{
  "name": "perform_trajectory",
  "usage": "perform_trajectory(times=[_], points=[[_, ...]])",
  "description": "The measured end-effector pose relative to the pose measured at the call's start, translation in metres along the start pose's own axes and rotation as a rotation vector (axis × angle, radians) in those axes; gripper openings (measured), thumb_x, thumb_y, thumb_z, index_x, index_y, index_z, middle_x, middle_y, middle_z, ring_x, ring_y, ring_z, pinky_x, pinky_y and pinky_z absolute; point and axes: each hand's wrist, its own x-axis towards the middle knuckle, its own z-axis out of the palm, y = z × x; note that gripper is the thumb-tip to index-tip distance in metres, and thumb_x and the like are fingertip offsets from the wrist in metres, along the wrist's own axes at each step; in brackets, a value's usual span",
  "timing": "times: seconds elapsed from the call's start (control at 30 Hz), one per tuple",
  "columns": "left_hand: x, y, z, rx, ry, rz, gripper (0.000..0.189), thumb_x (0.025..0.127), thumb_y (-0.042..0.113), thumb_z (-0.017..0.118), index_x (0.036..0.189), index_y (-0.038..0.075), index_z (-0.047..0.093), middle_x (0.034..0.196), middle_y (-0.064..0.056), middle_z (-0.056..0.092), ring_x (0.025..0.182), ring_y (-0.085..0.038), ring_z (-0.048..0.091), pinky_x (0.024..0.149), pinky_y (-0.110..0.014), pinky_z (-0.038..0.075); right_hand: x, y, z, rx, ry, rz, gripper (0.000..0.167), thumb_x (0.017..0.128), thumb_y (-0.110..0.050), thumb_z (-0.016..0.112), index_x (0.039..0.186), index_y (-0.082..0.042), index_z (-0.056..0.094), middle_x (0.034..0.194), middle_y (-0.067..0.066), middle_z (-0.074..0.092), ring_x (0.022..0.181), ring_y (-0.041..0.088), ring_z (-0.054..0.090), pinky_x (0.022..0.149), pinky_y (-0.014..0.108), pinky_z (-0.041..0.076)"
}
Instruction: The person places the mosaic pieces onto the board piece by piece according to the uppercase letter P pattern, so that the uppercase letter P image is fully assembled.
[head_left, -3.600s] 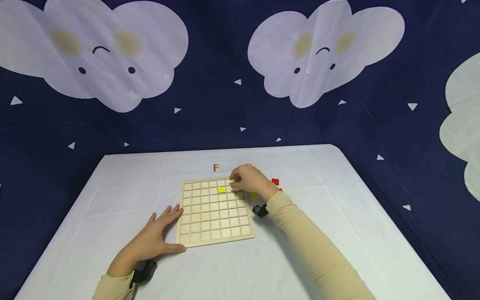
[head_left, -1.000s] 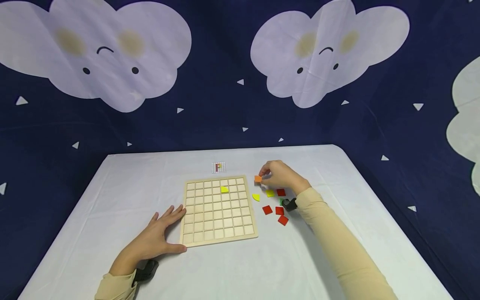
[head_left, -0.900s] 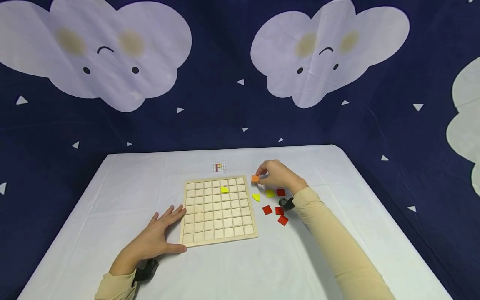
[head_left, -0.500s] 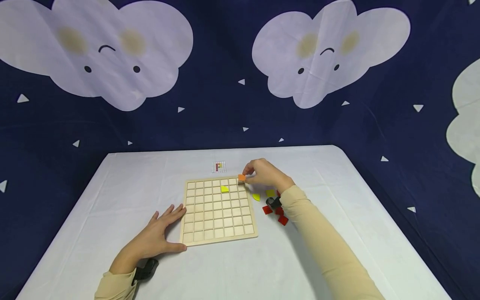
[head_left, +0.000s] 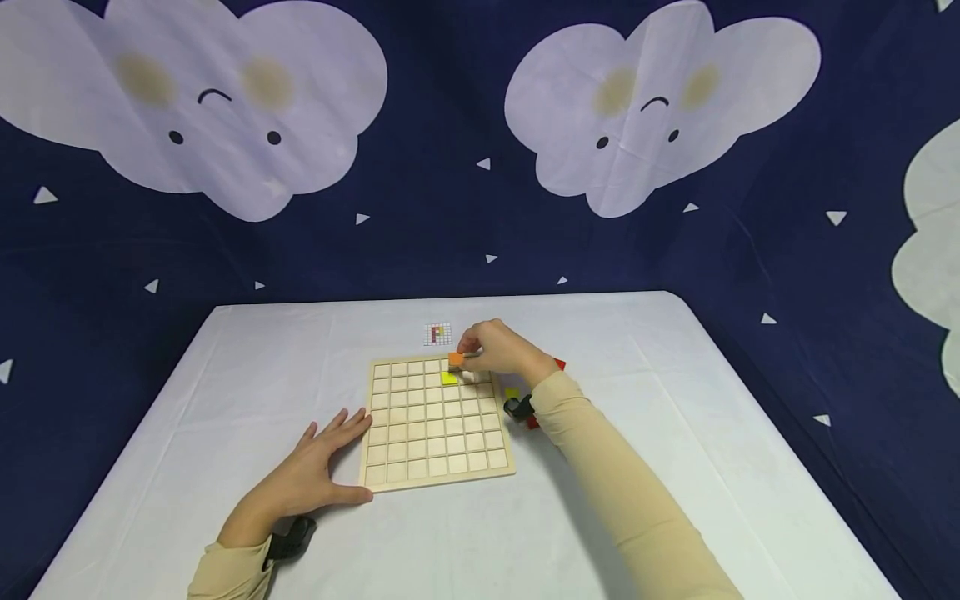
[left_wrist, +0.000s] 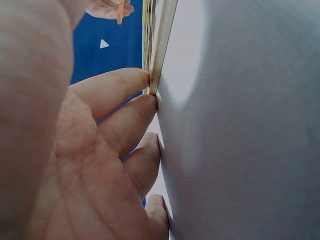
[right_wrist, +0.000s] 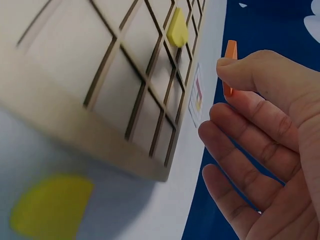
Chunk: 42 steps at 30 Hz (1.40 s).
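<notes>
Moved since half a second ago: the flat orange square tile (head_left: 456, 359) has travelled leftward, from over the far right corner of the square pale wooden grid board (head_left: 437, 429) to just beyond the bright yellow flat tile (head_left: 448, 378) lying on it.
Unmoved: the board and the left hand (head_left: 303, 475).
Orange tile: raised above the board near its far edge; the exact square beneath is hard to tell.
Right-hand grip: the thumb and index finger of the right hand (head_left: 498, 348) pinch the orange tile, nearly closed on its thickness; the other fingers curl loosely.
Left-hand grip: fingers spread and fairly straight, holding nothing; fingertips and thumb touch the board's left side.
Beside the board: a curved-edged yellow tile (right_wrist: 52, 205) on the white-covered desk (head_left: 225, 375), with red tiles (head_left: 533, 422) partly hidden by the right arm.
Beyond the board: a small white card printed with a coloured grid (head_left: 438, 334).
Placing well: probably best to level the tile, square its edges to the grooves, lower it without nudging the yellow neighbour, and keep the left fingers steadying the frame.
</notes>
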Motion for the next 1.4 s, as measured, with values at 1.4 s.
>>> perform_trajectory(times=[1.4], points=[[0.000,0.002,0.000,-0.016,-0.008,-0.017,0.112,0.067,0.044,0.101,0.160,0.007,0.051,0.171,-0.017,0.042,0.162,-0.052,0.027,0.124,-0.082,0.007,0.019,-0.024,0.035,-0.112,-0.056,0.013,0.017,0.091,-0.024,0.087,0.105,-0.016,0.081,0.088,-0.006,0.069,0.081,0.011,0.056,0.078,0.029,0.049]])
